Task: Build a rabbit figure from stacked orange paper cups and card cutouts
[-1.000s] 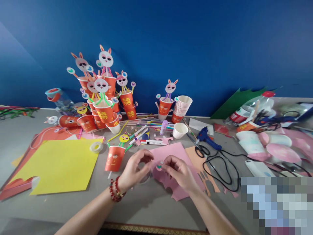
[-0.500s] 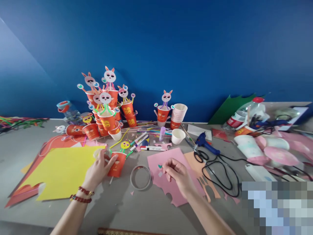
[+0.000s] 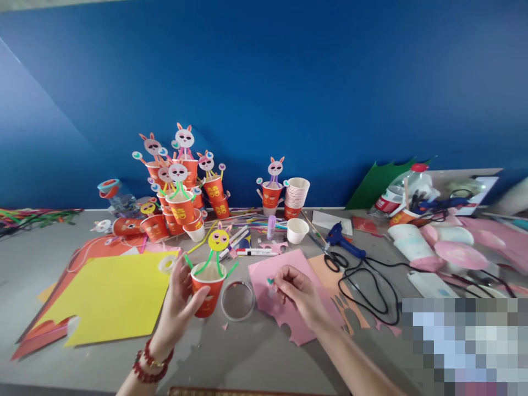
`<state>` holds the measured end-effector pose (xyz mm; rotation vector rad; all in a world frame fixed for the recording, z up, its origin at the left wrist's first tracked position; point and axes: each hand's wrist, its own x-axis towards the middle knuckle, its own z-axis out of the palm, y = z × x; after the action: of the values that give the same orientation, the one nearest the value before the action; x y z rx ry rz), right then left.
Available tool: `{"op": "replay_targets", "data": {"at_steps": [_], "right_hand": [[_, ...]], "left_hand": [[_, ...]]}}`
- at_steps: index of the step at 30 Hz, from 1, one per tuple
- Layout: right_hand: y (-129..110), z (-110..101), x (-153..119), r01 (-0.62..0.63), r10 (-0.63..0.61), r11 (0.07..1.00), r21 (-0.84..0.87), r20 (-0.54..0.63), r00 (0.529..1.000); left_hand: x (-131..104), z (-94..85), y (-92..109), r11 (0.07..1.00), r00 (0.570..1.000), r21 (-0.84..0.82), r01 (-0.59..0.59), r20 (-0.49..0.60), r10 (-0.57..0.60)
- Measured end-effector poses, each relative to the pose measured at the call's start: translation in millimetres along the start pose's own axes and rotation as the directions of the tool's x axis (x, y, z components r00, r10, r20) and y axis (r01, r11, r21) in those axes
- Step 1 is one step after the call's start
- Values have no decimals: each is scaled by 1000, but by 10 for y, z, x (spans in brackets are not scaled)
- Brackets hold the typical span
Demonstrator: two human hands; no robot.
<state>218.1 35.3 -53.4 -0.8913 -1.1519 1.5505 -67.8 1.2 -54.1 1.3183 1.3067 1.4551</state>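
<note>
In the head view, my left hand (image 3: 180, 302) curls around the left side of a red paper cup (image 3: 209, 292), thumb across its front. The cup is upright. A yellow paper bunny head (image 3: 218, 240) on green pipe-cleaner legs rises from it, and green pipe-cleaner arms stick out at its sides. Over a pink paper sheet (image 3: 299, 265), my right hand (image 3: 297, 289) is closed in a pinch. A small paper piece with a teal heart (image 3: 270, 281) shows at its fingertips. A roll of tape (image 3: 223, 301) lies flat between the hands.
Yellow paper (image 3: 119, 297) lies at left, with a small tape roll (image 3: 166, 264) on it. Finished bunny cups (image 3: 181, 209) are stacked behind. Markers (image 3: 258, 252), a glue stick (image 3: 271, 226), stacked cups (image 3: 297, 192), scissors (image 3: 336, 262) and a corded blue glue gun (image 3: 344, 242) lie farther back and right.
The red cup has gone from tilted to upright and come nearer, with my left hand now around its side. My right hand has stayed almost still.
</note>
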Motion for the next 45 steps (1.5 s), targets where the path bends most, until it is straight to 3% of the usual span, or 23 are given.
{"op": "replay_targets", "data": {"at_steps": [4, 8, 12, 16, 22, 28, 34, 45], "right_hand": [[-48, 16, -28, 70, -74, 994, 83, 47, 996], [-117, 16, -23, 99, -105, 979, 175, 23, 994], [-149, -49, 5, 141, -133, 965, 223, -50, 990], [-149, -109, 28, 180, -147, 958, 223, -158, 976], [-116, -59, 18, 242, -217, 969, 56, -287, 933], [-55, -47, 5, 286, -287, 956, -57, -357, 889], [-77, -29, -4, 260, -306, 951, -169, -380, 873], [-138, 5, -7, 231, -303, 946, -226, -378, 875]], "left_hand": [[-20, 216, 94, 997, 989, -73, 24, 146, -13], [75, 458, 185, 989, 949, -148, 20, 315, 28], [152, 680, 222, 979, 950, -204, -4, 305, 67], [147, 813, 119, 967, 959, -253, -2, 275, 74], [73, 895, -66, 964, 962, -262, 42, 272, 32], [31, 916, -118, 978, 955, -208, 29, 293, 34], [-19, 903, -128, 983, 962, -178, 38, 273, 12], [-24, 917, -115, 991, 959, -130, 31, 283, 7]]}}
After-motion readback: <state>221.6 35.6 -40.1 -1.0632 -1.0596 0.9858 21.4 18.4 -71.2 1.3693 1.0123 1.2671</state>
